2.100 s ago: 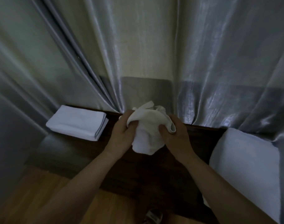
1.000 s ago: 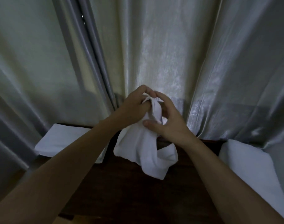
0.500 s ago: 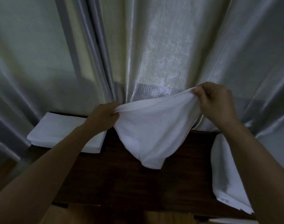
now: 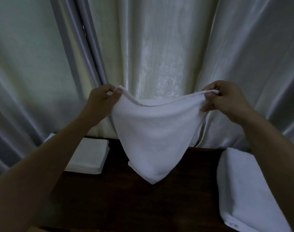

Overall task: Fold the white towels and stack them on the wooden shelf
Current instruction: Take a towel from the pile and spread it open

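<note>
Small white terry towel [image 4: 153, 136]: held up over the dark wooden shelf [image 4: 142, 203], left hand [image 4: 102, 101] and right hand [image 4: 226, 99] each pinching a top corner. Folded white towel stack [image 4: 89, 156]: rests on shelf, left. Loose white towel [image 4: 246, 190]: lies at right.

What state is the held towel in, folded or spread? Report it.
Spread, not folded: both hands, left and right, pinch the towel by its top corners; it hangs open.

Now spread wide between left hand [image 4: 102, 97] and right hand [image 4: 226, 99], white towel [image 4: 156, 131] no longer bunched, corners pinched higher.
</note>
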Demonstrator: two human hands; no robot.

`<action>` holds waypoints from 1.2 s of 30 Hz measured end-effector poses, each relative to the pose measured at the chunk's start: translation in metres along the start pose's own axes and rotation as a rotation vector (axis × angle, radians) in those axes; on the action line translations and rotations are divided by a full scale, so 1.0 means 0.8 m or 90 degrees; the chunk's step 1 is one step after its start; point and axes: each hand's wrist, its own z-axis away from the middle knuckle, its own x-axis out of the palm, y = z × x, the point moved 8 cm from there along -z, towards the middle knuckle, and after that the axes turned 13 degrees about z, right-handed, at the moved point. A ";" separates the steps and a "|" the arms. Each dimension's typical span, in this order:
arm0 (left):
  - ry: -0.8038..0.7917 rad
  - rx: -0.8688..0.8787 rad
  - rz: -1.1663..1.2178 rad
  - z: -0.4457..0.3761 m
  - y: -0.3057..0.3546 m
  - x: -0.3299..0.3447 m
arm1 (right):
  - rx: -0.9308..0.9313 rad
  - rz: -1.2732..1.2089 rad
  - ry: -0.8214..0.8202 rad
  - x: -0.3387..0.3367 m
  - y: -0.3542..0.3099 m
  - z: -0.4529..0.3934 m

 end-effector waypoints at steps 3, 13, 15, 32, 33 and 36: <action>0.020 0.051 -0.017 -0.030 0.054 -0.009 | -0.032 -0.037 0.058 -0.038 -0.028 -0.022; 0.054 0.056 -0.055 -0.135 0.188 -0.039 | -0.041 -0.119 0.161 -0.127 -0.117 -0.097; 0.035 0.052 -0.060 -0.147 0.205 -0.040 | -0.038 -0.113 0.144 -0.136 -0.129 -0.105; -0.012 -0.078 0.158 -0.081 0.160 -0.032 | -0.024 -0.187 0.076 -0.111 -0.094 -0.038; -0.021 -0.078 0.160 -0.062 0.148 -0.032 | -0.023 -0.191 0.064 -0.103 -0.080 -0.023; -0.060 -0.106 0.154 -0.003 0.108 -0.029 | -0.001 -0.198 0.035 -0.080 -0.041 0.030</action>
